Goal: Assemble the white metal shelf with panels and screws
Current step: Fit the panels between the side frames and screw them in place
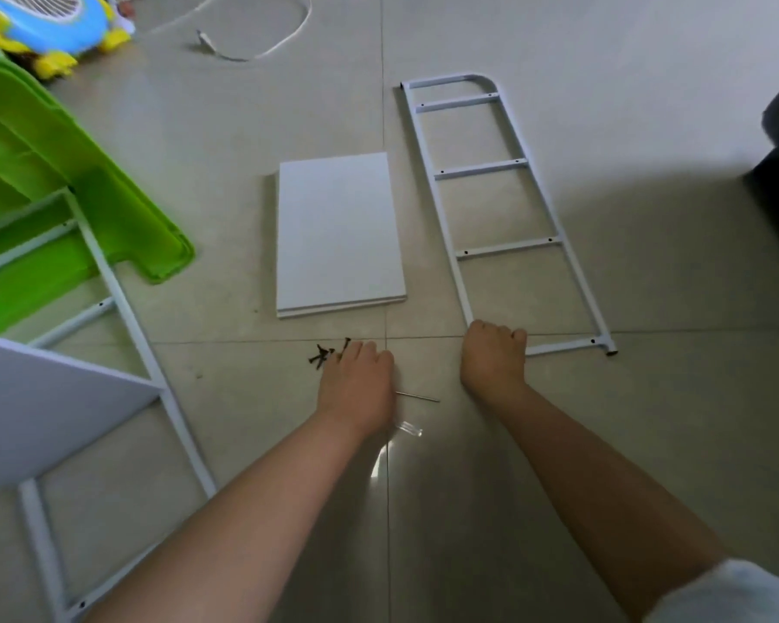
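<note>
Early stage of assembly: the left hand (356,384) reaches over the loose screws (327,353) at its fingertips, grip unclear, while the right hand (493,357) curls round the near rail of the flat side frame (504,204). Beyond the left hand lie stacked panels (340,231), unfitted; far to its left stands a second frame (109,308) already carrying one panel (41,406).

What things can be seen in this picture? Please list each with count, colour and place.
side frame: one, white, flat on floor, right
panels: stack, white, floor centre
screws: small pile, dark, by left fingers
thin tool: one, metal, floor between hands
clear bag: one, transparent, near left wrist
partly built frame: one, white, left, with panel
green plastic piece: one, upper left
toy: one, blue and yellow, top left
cord: one, white, top
left hand: over screws
right hand: grips side frame's lower end
</note>
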### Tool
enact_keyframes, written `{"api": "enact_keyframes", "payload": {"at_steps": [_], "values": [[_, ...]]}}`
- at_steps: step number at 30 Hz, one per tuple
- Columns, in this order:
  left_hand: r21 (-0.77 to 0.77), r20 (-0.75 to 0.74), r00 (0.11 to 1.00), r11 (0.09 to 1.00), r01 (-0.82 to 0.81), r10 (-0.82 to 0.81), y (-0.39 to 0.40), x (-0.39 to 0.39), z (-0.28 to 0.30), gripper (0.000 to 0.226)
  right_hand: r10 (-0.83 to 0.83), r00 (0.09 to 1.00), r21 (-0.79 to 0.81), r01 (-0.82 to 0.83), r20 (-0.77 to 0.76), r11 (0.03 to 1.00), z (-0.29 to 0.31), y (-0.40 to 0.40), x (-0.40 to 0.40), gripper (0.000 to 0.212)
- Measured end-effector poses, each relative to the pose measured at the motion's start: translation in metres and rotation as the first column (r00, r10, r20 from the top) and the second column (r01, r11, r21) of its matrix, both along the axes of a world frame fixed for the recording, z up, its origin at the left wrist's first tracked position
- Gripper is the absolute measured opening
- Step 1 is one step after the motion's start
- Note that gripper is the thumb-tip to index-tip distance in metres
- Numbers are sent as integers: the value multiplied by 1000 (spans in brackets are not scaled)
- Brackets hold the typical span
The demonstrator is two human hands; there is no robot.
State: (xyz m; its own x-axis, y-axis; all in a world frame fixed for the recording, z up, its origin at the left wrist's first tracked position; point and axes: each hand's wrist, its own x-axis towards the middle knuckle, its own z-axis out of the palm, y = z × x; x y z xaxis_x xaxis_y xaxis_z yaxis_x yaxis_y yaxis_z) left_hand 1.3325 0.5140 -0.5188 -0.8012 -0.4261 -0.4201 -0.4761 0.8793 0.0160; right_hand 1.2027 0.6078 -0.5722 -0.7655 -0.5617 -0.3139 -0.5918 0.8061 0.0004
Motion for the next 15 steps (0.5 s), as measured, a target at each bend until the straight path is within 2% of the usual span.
{"api": "enact_keyframes", "payload": {"at_steps": [3, 6, 10, 15], "values": [[-21, -18, 1000, 1000, -3, 2, -11, 7, 6, 37, -97, 995, -61, 97, 5, 993, 8, -8, 1, 25], [-72, -56, 998, 997, -17, 13, -25, 11, 17, 35, -74, 997, -92, 73, -8, 993, 26, -12, 0, 22], [-105, -141, 989, 993, -49, 34, -40, 12, 45, 36, -80, 996, -84, 76, -45, 994, 72, -13, -7, 21], [-124, -262, 964, 990, -67, 32, -47, 25, 93, 37, -125, 992, -147, 129, 32, 981, 133, -17, 11, 26]]}}
